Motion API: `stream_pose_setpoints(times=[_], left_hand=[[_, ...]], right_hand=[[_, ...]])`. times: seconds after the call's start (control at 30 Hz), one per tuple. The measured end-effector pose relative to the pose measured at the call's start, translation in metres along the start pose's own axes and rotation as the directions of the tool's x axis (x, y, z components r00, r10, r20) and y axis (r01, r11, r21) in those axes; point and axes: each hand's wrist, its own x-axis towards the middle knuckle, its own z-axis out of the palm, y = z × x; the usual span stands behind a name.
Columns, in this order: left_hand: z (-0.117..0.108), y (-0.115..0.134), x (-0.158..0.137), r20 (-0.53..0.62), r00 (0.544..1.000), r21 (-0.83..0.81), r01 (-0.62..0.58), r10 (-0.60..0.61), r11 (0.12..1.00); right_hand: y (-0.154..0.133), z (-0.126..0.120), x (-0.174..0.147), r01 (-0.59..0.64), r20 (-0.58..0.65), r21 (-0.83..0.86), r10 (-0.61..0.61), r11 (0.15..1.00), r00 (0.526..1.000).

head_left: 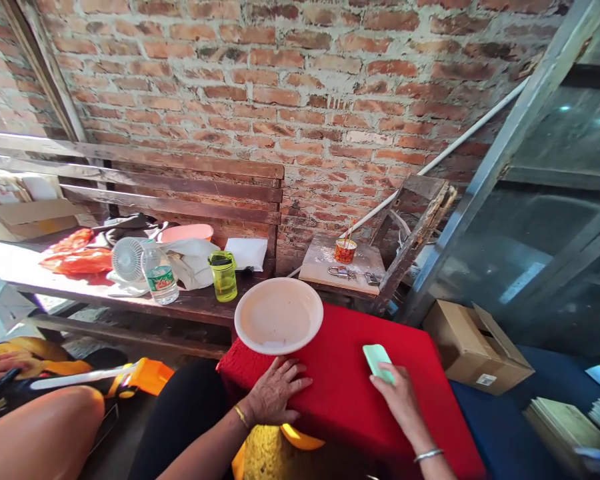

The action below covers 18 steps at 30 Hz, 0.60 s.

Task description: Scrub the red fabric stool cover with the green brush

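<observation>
My left hand [279,392] lies with its fingers spread on the red cloth [350,400], just below the near rim of a wide white basin [279,348]. A few small specks show inside the basin; I cannot tell whether it holds water. On the right, my right hand [397,393] grips a mint-green rounded block [377,357] by its near end, low over the cloth. The block is flat and oblong; its exact kind is unclear, and my fingers cover part of it.
Behind the basin, a wooden bench [200,177] bears a green bottle [223,277], a water bottle [159,275] and a small fan [127,259]. A stand [325,272] holds a patterned cup [345,251] and padlocks [343,273]. A cardboard box [473,343] sits right. Another person's hand [3,370] is at left.
</observation>
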Motion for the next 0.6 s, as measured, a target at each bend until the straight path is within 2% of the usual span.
stream_pose_setpoints(times=[0.07,0.13,0.2,0.27,0.37,0.47,0.53,0.6], left_hand=[[0.001,0.0,0.0,0.017,1.0,0.012,0.002,-0.003,1.0],[0.001,0.0,0.0,0.031,0.999,0.015,0.01,-0.011,1.0],[0.001,0.0,0.0,0.035,0.999,0.008,0.016,-0.016,1.0],[0.001,0.001,0.0,0.026,1.0,-0.004,0.015,-0.015,1.0],[0.001,0.001,0.0,0.008,1.0,-0.022,0.003,-0.003,1.0],[0.003,0.0,-0.001,-0.016,1.0,-0.041,-0.01,0.01,0.999],[0.004,0.0,-0.001,-0.029,1.0,-0.039,-0.013,0.012,0.999],[0.003,0.001,-0.001,-0.032,0.999,-0.028,-0.009,0.008,1.0]], right_hand=[[-0.019,0.039,-0.013,0.115,0.11,0.019,-0.116,0.993,0.987],[-0.031,0.063,-0.022,0.232,0.192,-0.022,-0.224,0.972,0.956],[-0.033,0.07,-0.023,0.298,0.241,-0.085,-0.27,0.951,0.932],[-0.026,0.063,-0.015,0.254,0.215,-0.133,-0.222,0.958,0.951],[-0.001,0.027,0.005,0.123,0.113,-0.183,-0.104,0.975,0.988],[0.035,-0.032,0.02,-0.059,-0.055,-0.218,0.048,0.974,0.997],[0.061,-0.076,0.021,-0.215,-0.189,-0.207,0.176,0.954,0.966],[0.086,-0.117,0.016,-0.311,-0.291,-0.192,0.248,0.931,0.924]])
